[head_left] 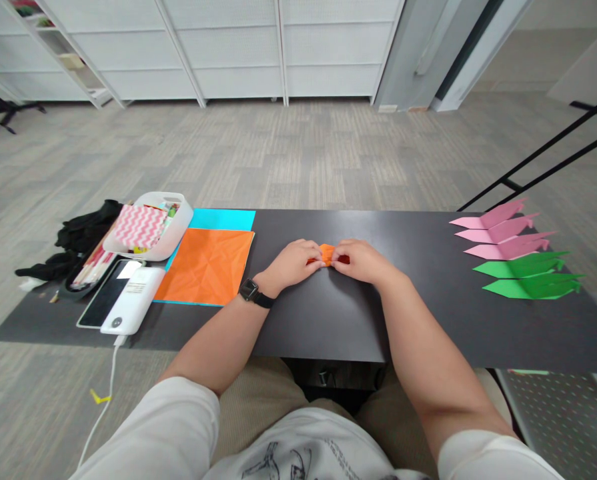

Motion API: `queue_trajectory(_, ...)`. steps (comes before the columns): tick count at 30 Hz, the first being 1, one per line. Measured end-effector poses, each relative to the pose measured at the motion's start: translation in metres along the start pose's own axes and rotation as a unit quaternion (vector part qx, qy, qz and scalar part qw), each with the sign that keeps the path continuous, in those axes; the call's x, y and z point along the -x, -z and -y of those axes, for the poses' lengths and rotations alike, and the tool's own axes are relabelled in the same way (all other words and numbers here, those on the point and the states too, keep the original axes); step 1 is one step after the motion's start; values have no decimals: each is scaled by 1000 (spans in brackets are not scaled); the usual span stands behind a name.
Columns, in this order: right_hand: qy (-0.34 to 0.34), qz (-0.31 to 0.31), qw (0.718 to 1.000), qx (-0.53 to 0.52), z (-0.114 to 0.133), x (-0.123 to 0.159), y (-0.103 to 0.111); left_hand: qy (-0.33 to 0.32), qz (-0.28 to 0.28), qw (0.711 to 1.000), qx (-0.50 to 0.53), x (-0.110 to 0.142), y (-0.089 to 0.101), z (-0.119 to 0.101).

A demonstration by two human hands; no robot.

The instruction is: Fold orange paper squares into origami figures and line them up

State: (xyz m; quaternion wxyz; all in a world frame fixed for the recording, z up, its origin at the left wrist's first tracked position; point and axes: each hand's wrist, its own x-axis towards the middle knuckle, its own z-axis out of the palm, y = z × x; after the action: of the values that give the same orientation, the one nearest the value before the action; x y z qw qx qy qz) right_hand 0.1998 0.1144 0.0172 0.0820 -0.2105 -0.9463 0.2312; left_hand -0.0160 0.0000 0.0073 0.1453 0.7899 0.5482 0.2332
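Note:
A small folded piece of orange paper (327,253) is pinched between both hands over the middle of the dark table. My left hand (298,261), with a black watch on its wrist, grips the paper's left side with closed fingers. On the right side of the paper, my right hand (361,260) has its fingers closed too. Much of the paper is hidden behind the fingers. Left of my left hand lies a creased orange sheet (208,263) on top of blue sheets (225,219).
Several folded pink paper figures (493,235) and green paper figures (525,277) stand in a row at the right. At the left are a white basket (179,230), a phone (103,300), a white power bank (134,301) with a cable, and black cloth (88,227).

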Motion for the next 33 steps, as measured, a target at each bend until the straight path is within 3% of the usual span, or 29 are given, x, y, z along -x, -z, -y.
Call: queue_trajectory(33,-42,-16,999,11,2,0,-2,3,-11,1000,-2,-2,-4,2)
